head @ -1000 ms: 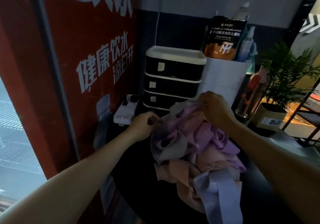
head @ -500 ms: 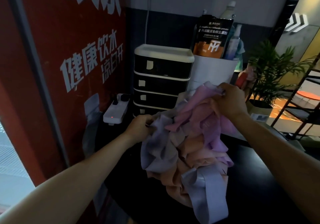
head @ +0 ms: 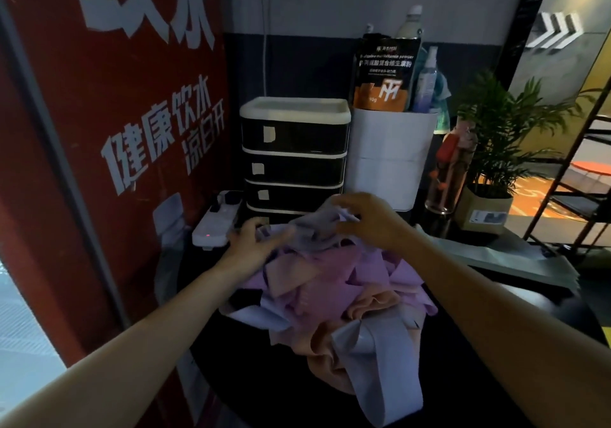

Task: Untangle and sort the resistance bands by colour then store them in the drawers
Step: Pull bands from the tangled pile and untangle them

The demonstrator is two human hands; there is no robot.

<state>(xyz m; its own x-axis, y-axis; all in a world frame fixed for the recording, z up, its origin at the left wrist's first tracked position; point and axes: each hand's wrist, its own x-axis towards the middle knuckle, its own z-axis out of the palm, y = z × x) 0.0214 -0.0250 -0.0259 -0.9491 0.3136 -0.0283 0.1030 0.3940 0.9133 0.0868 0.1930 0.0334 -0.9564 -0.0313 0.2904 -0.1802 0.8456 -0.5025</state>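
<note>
The resistance bands (head: pixel 334 295) lie in one tangled heap of purple, peach and grey loops on the dark table (head: pixel 258 388), directly in front of the drawer unit (head: pixel 294 159); one grey loop hangs over the near edge of the heap. No colour is separated yet, and all visible drawers are closed. The left hand (head: pixel 251 245) rests on the far-left top of the heap with fingers curled into a grey band, apparently pinching it. The right hand (head: pixel 367 219) sits over the far-right top with fingers bent down onto the same grey fabric; whether it actually grips cannot be told from this view. Risk, as a judgement: pulling one grey loop while it is still threaded through purple and peach loops is likely to tighten the knot or drag the whole heap toward the table edge. The power strip (head: pixel 216 222), just beside the left hand, and the white bin (head: pixel 390 159) behind the heap could be snagged or knocked by a snapping band.
</note>
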